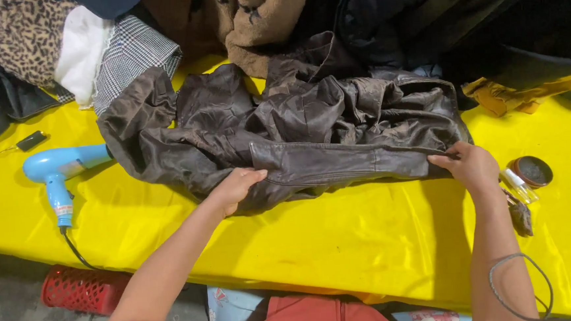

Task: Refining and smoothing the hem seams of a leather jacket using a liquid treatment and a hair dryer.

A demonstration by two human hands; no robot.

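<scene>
both hands, left [234, 189] and right [469, 164], pinch the hem of the jacket [296, 123] at frame centre on the cloth [343, 236]; likely heavy, supple, slick leather, best gripped along seams.

Both hands [234, 189] [469, 164] on brown leather jacket [310, 129]

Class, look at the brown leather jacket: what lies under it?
The jacket lies on a yellow cloth, which shows all around its near edge. Both hands grip that edge. Whatever sits beneath the jacket's middle is covered.
</scene>
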